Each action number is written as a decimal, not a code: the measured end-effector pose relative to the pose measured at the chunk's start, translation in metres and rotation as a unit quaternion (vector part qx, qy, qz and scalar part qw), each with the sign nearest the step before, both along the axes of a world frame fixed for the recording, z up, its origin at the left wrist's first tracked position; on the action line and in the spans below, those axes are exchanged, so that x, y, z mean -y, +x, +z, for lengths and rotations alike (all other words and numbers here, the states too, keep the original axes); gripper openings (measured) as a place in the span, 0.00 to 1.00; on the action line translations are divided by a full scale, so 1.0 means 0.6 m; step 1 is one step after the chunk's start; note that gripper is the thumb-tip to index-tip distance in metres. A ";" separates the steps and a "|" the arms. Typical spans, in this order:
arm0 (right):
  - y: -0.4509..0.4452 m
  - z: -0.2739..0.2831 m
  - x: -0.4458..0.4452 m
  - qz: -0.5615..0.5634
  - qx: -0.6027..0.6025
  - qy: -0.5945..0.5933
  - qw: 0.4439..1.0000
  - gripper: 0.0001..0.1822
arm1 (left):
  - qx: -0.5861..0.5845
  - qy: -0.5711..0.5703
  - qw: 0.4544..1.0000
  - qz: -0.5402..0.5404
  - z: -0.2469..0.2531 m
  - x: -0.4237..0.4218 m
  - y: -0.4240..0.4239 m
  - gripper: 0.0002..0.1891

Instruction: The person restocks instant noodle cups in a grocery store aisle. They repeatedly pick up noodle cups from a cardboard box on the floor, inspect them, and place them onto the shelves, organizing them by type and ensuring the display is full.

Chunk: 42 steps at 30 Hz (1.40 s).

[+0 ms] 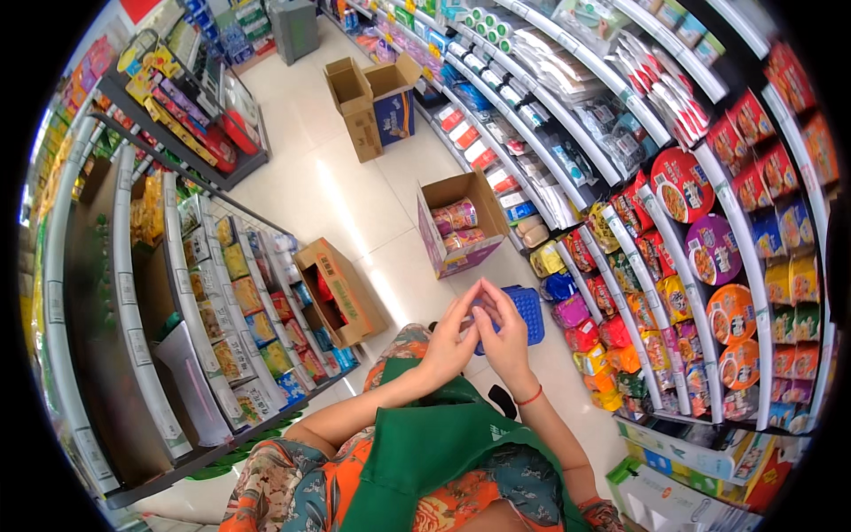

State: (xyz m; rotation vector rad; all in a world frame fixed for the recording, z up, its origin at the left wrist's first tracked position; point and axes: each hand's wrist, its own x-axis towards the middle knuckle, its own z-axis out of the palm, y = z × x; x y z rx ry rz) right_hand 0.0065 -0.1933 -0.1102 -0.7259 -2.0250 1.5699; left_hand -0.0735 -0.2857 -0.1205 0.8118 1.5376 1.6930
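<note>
My left hand (pixel 450 338) and my right hand (pixel 504 330) are raised in front of my green apron (pixel 405 442). Their fingertips meet in a peak, with the palms cupped apart. I see nothing held between them, though the inner palms are partly hidden. A red cord bracelet (pixel 530 397) circles my right wrist. Behind the right hand, a blue plastic stool or basket (pixel 528 312) on the floor is partly covered. Beyond the fingertips stands an open carton (pixel 463 264) containing several purple-and-pink instant noodle tubs (pixel 459 216).
Shelves of bagged noodles (pixel 602 292) and noodle bowls (pixel 715 249) line the right. A snack shelf (pixel 183 292) flanks the left, with a cut-open brown carton (pixel 362 302) beside it. Farther along the tiled aisle (pixel 312 166) are open cardboard boxes (pixel 362 126) and a grey bin (pixel 294 33).
</note>
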 end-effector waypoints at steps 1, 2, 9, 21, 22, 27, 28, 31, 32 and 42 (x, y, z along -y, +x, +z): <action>0.008 -0.007 0.011 -0.019 -0.015 -0.014 1.000 0.24 | -0.008 -0.006 1.000 -0.013 -0.001 0.007 0.004 0.29; 0.012 -0.017 0.022 -0.037 -0.030 -0.028 0.998 0.24 | -0.017 -0.012 0.999 -0.026 -0.003 0.013 0.006 0.29; 0.039 -0.032 0.050 -0.079 -0.025 -0.070 0.994 0.24 | -0.027 -0.040 0.996 -0.069 -0.007 0.032 0.018 0.30; -0.112 -0.055 0.012 -0.095 0.018 -0.096 0.991 0.25 | 0.002 -0.051 0.993 -0.102 -0.053 -0.017 -0.147 0.29; -0.127 -0.058 0.008 -0.096 0.019 -0.094 0.991 0.25 | 0.000 -0.062 0.992 -0.106 -0.052 -0.021 -0.164 0.29; -0.172 -0.070 -0.020 -0.100 0.035 -0.102 0.989 0.25 | -0.005 -0.078 0.989 -0.122 -0.069 -0.051 -0.215 0.29; -0.177 -0.076 -0.026 -0.107 0.033 -0.103 0.988 0.25 | -0.012 -0.086 0.988 -0.125 -0.072 -0.058 -0.222 0.29; -0.184 -0.105 -0.051 -0.119 0.033 -0.115 0.986 0.24 | 0.011 -0.097 0.986 -0.136 -0.081 -0.083 -0.236 0.28; -0.184 -0.117 -0.061 -0.117 0.037 -0.124 0.985 0.24 | 0.012 -0.095 0.986 -0.135 -0.088 -0.093 -0.239 0.28; -0.216 -0.190 -0.183 -0.118 0.074 -0.169 0.976 0.23 | -0.034 -0.180 0.972 -0.148 -0.172 -0.215 -0.273 0.29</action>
